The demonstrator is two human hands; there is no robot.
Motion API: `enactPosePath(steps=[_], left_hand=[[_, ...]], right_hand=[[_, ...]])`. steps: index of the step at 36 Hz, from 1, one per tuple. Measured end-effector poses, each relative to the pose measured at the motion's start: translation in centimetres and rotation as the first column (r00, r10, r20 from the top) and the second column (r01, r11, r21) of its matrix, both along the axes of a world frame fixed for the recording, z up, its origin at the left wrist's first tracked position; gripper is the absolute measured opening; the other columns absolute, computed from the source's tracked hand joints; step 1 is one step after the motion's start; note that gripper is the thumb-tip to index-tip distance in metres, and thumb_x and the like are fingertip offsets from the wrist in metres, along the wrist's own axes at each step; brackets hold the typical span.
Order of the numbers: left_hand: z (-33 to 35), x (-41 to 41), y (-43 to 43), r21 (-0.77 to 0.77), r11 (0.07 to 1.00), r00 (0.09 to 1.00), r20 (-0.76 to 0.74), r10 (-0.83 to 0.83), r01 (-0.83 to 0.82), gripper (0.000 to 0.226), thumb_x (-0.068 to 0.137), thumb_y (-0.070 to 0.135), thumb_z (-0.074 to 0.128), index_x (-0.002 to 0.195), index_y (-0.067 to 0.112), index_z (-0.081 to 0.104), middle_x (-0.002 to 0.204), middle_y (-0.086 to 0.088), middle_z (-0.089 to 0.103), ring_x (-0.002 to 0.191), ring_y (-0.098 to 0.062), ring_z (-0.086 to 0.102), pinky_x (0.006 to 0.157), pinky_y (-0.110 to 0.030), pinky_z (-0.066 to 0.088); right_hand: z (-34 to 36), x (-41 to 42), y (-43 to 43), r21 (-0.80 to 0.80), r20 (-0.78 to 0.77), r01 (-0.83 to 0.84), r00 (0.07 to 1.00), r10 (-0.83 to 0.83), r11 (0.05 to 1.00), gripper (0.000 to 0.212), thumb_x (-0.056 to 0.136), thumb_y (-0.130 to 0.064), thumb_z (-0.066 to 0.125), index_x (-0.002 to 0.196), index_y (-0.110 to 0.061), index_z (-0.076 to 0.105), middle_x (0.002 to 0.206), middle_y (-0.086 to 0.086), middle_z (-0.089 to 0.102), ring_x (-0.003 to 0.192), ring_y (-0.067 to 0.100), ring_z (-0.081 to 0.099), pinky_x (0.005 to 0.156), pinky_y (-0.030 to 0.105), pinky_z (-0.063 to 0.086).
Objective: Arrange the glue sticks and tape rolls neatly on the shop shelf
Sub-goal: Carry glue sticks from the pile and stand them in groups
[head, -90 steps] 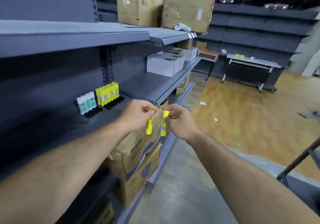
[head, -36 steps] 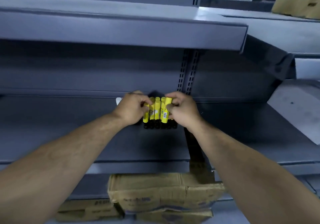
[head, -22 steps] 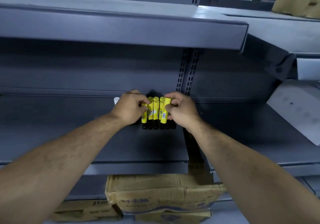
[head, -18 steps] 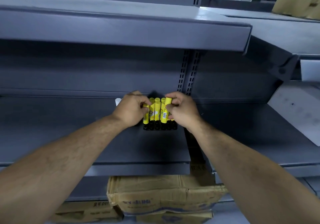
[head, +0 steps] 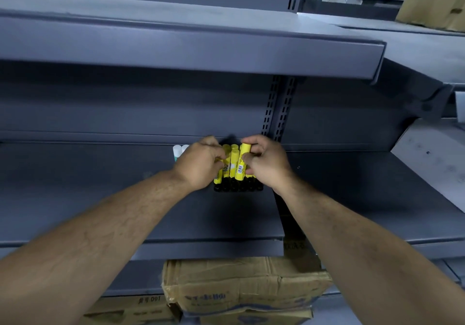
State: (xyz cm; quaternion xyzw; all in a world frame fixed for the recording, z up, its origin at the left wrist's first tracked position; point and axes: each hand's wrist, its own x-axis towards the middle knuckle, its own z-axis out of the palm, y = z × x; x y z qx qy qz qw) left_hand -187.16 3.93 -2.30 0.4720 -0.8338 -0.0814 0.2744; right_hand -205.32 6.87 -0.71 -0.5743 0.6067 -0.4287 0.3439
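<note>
Several yellow glue sticks with black bases (head: 232,171) stand packed upright at the back of the grey middle shelf (head: 100,199). My left hand (head: 200,165) pinches a yellow stick at the left end of the front row. My right hand (head: 268,162) pinches another yellow stick (head: 242,163) near the right end, its cap raised a little above its neighbours. White-capped glue sticks (head: 177,151) peek out behind my left hand, mostly hidden. No tape rolls are in view.
An upper grey shelf (head: 191,45) overhangs the work area. A slotted upright post (head: 279,108) rises just behind the sticks. Worn cardboard boxes (head: 241,292) sit on the lower level beneath the shelf edge. A pale box (head: 435,158) lies at the right.
Since 2.5 s ago I turned to face the shelf and brought both yellow sticks to the group. Over the last second both hands have stayed at the row with only slight shifts.
</note>
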Motion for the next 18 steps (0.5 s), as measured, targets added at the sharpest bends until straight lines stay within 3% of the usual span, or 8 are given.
enactPosePath(steps=[5, 9, 14, 18], left_hand=[[0.0, -0.1, 0.3, 0.018, 1.0, 0.999, 0.025, 0.023, -0.023, 0.016, 0.088, 0.013, 0.071, 0.103, 0.012, 0.076, 0.098, 0.003, 0.048, 0.088, -0.022, 0.059, 0.08, -0.034, 0.051], [0.4, 0.0, 0.1, 0.024, 0.999, 0.997, 0.069, 0.029, -0.031, 0.021, 0.086, 0.016, 0.073, 0.106, 0.014, 0.075, 0.1, -0.002, 0.055, 0.091, -0.024, 0.06, 0.081, -0.035, 0.05], [0.3, -0.1, 0.4, -0.023, 0.999, 0.992, 0.122, 0.034, -0.031, 0.011, 0.087, 0.015, 0.068, 0.096, 0.012, 0.074, 0.091, 0.001, 0.049, 0.085, -0.029, 0.06, 0.073, -0.034, 0.049], [0.7, -0.2, 0.5, -0.02, 1.0, 0.988, 0.155, 0.027, -0.024, 0.012, 0.088, 0.013, 0.063, 0.094, 0.013, 0.073, 0.089, 0.002, 0.046, 0.084, -0.027, 0.058, 0.07, -0.034, 0.048]], right_hand=[[-0.5, 0.3, -0.5, -0.017, -0.007, -0.001, 1.0, 0.001, 1.0, 0.033, 0.093, -0.006, 0.066, 0.113, -0.032, 0.065, 0.103, -0.006, 0.068, 0.083, 0.019, 0.072, 0.075, 0.044, 0.063], [-1.0, 0.9, -0.9, -0.051, -0.062, -0.011, 0.998, 0.008, 0.999, 0.038, 0.092, -0.008, 0.066, 0.102, -0.044, 0.062, 0.103, -0.007, 0.07, 0.085, 0.016, 0.071, 0.075, 0.043, 0.063], [-0.9, 1.3, -0.5, -0.113, -0.178, -0.014, 0.984, -0.006, 0.994, 0.031, 0.092, -0.007, 0.065, 0.115, -0.027, 0.067, 0.099, -0.011, 0.061, 0.086, 0.014, 0.066, 0.076, 0.028, 0.057], [-0.9, 1.8, -0.3, -0.205, -0.28, -0.006, 0.958, -0.053, 0.979, 0.024, 0.089, -0.01, 0.066, 0.109, -0.022, 0.07, 0.092, -0.013, 0.055, 0.079, 0.002, 0.058, 0.071, 0.019, 0.051]])
